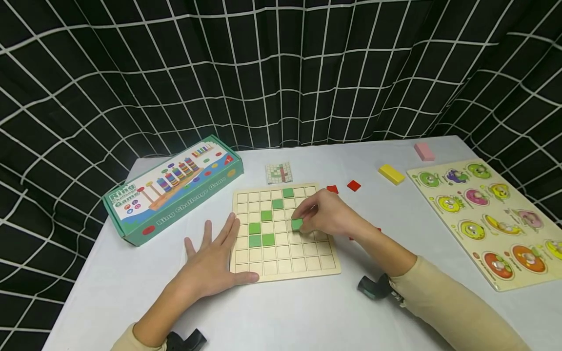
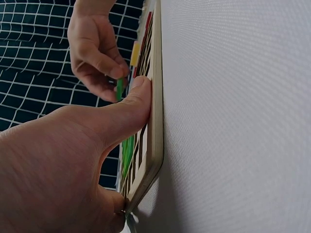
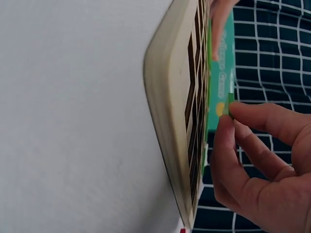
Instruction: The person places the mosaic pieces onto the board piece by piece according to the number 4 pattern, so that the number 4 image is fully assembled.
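Observation:
A wooden grid board (image 1: 281, 267) lies on the white table with several green square tiles (image 1: 266, 215) set in its cells. My right hand (image 1: 327, 212) pinches another green tile (image 1: 297, 224) between thumb and finger over the board's right half. In the right wrist view that tile (image 3: 230, 104) is held clear of the board's surface. My left hand (image 1: 210, 265) rests at the board's left side, fingers straight and spread. Its thumb (image 2: 138, 92) lies on the board's near edge. Behind the board is a small pattern card (image 1: 278, 173) printed with green and red squares.
Red tiles (image 1: 353, 185) lie right of the board, some partly hidden by my right arm. A Ring Challenge Game box (image 1: 175, 190) stands at left. A yellow block (image 1: 391, 174), a pink block (image 1: 424, 151) and a fruit puzzle board (image 1: 483, 234) are at right.

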Demonstrator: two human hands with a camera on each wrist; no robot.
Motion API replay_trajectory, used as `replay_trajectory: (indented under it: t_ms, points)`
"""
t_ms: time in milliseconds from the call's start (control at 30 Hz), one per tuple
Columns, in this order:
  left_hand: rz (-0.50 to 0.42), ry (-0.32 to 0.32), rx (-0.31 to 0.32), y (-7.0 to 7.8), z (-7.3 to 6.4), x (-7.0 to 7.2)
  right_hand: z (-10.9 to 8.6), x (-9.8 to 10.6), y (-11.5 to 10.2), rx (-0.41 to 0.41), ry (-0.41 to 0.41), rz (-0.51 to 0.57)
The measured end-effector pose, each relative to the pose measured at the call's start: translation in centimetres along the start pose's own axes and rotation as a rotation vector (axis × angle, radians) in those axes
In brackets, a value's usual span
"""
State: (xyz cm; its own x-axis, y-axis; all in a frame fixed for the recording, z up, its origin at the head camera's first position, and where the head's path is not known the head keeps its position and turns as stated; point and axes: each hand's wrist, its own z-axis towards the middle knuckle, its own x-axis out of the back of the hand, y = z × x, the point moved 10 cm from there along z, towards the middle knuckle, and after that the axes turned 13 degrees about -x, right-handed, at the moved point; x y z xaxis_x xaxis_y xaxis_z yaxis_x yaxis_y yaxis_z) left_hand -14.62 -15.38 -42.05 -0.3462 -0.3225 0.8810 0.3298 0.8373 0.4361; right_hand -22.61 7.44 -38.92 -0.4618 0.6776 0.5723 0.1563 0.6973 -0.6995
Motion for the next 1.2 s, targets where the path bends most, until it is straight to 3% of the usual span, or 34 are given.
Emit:
replay_trajectory:
  t_ms: [600,1200]
  points:
    - [-0.011,-0.005,0.003,0.0,-0.1,-0.1,-0.2,-3.0,-1.6,0.024,-0.065,-0.074]
    - [0.01,-0.011,0.001,-0.1,0.0,-0.1,-0.1,-4.1,-2.9,0.061,-0.066,-0.14]
